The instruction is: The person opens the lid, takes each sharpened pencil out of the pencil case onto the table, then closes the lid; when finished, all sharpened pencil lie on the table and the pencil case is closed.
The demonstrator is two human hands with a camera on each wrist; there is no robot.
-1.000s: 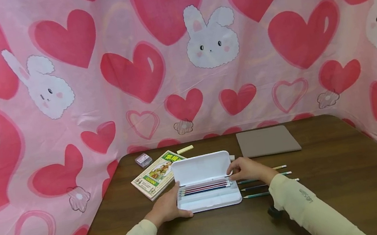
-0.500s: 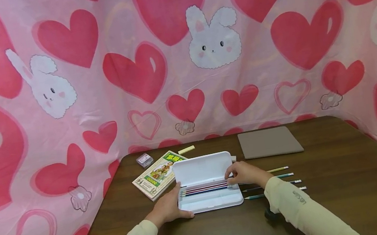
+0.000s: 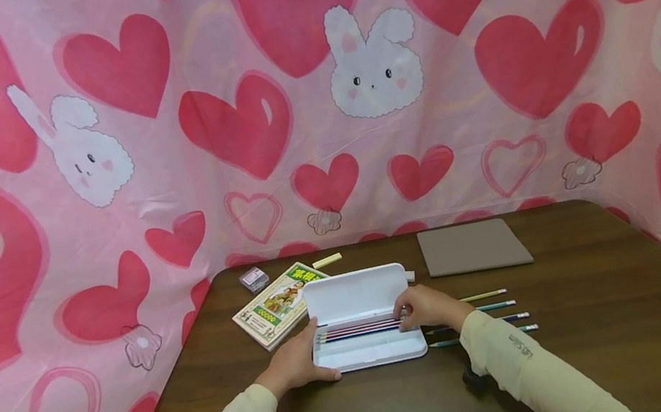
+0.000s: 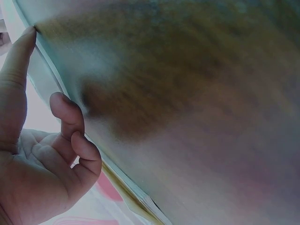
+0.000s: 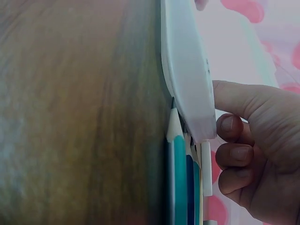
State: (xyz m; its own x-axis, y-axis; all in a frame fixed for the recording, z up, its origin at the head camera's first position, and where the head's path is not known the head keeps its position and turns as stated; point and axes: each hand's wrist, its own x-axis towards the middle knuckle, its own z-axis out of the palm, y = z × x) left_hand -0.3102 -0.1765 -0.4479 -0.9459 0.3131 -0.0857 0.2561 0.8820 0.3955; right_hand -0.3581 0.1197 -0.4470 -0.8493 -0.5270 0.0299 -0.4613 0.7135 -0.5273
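Note:
A white pencil case lies on the table with its lid raised. Several pencils lie side by side along its rear compartment; the front compartment shows bare white. My left hand holds the case's left end, thumb at the front corner and a finger near the hinge. Over the right end, my right hand pinches at the pencils' ends with thumb and forefinger, the fingertips partly hidden. Its other fingers are curled beyond the case in the right wrist view.
Several loose pencils lie in a spread row right of the case, partly under my right arm. A book, a small clear box and a yellow strip sit behind left. A grey-brown flat rectangle lies behind right.
My right hand has shifted from the lid's right hinge area down and slightly left to the ends of the pencils in the case. My left hand stays at the case's left end.

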